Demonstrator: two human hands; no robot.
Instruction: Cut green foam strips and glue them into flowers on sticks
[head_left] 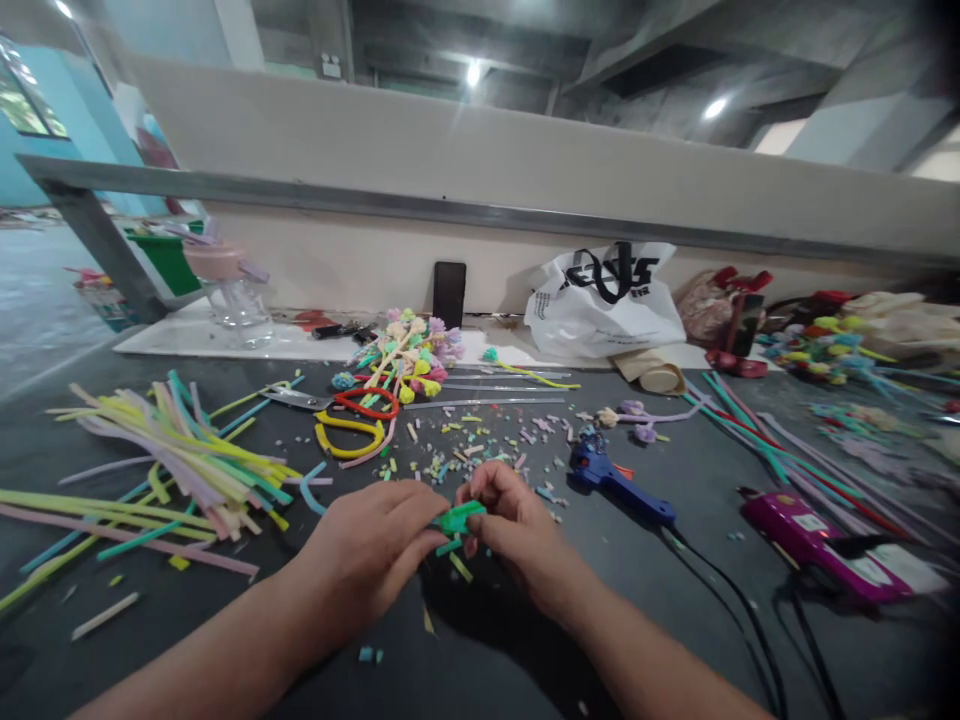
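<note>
Both of my hands meet low in the middle of the view over a dark table (675,600). My left hand (367,555) and my right hand (510,525) pinch the same small green strip piece (459,518) between their fingertips. A short green end and a yellowish bit stick out just below the fingers. Small cut scraps (480,445) of coloured strip lie scattered just beyond my hands.
A heap of long pastel strips (180,450) lies at the left. Red-handled scissors (352,400) and yellow-handled scissors (349,437) sit ahead, behind them a bunch of finished flowers (409,350). A blue glue gun (611,480) and a purple glue gun (810,535) lie right. A white bag (600,300) stands at the back.
</note>
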